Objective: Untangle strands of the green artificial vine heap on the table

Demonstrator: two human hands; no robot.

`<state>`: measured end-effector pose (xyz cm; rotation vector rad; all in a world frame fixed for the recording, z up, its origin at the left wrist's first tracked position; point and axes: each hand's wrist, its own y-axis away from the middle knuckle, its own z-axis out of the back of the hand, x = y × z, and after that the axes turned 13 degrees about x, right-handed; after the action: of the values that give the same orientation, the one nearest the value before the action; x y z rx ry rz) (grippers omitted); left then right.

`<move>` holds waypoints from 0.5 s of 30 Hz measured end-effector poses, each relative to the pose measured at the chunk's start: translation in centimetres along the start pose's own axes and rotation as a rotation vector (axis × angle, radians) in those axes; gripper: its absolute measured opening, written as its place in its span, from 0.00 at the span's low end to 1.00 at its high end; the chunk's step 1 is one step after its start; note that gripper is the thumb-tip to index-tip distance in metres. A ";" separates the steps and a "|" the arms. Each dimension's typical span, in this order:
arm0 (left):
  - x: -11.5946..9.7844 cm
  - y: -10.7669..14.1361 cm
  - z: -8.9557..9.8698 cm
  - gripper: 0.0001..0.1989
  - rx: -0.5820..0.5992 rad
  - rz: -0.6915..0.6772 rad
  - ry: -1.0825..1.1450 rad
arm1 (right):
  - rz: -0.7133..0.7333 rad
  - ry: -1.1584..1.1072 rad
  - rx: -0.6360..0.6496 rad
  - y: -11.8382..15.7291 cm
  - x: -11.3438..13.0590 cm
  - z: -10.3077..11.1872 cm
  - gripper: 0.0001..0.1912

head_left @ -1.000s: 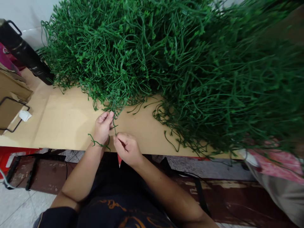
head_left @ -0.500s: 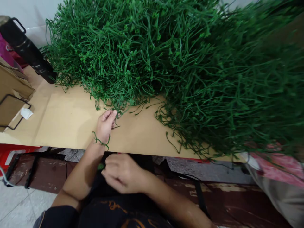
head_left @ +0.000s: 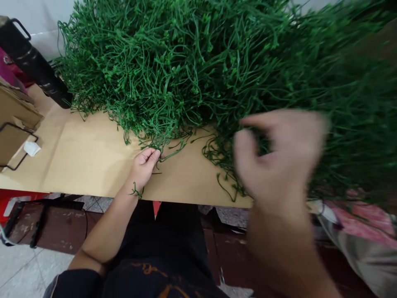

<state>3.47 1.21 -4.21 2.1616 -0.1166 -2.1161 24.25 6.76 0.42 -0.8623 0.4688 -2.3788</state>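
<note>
A big heap of green plastic stems point(head_left: 173, 74) with small branching tips covers the back and right of the table. At its front edge my left hand point(head_left: 144, 165) is closed in a pinch on a thin green stem point(head_left: 173, 154). A loop of green stem point(head_left: 136, 191) lies around my left wrist. My right hand point(head_left: 279, 153), smeared by motion, is above the right part of the heap. Its thumb and forefinger stand apart with a gap between them, and I see nothing held there; the other fingers are blurred.
The table is covered with brown cardboard point(head_left: 89, 153). A black bottle point(head_left: 34, 62) leans at the back left, near a cardboard box point(head_left: 15, 103) and a black wire frame point(head_left: 19, 167). A person's pink-patterned clothing point(head_left: 366, 217) shows at the right edge.
My right hand has swung from my lap, where it was closed, up and right over the heap, its thumb and forefinger now apart. My left hand has shifted slightly right, still pinching.
</note>
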 end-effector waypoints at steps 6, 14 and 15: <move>-0.1 0.1 0.0 0.14 0.010 -0.015 0.104 | -0.061 -0.533 0.266 2.6 5.1 -9.3 0.06; 0.5 -0.4 -0.2 0.11 -0.007 -0.087 0.142 | -0.128 -0.706 0.164 2.1 5.3 -10.0 0.05; 0.5 -0.3 -0.2 0.11 -0.004 -0.083 0.164 | -0.139 -0.759 0.174 2.1 5.3 -10.1 0.05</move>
<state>3.65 1.45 -4.72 2.3658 -0.0091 -1.9667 14.90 3.17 -5.49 -1.6347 -0.1046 -1.9568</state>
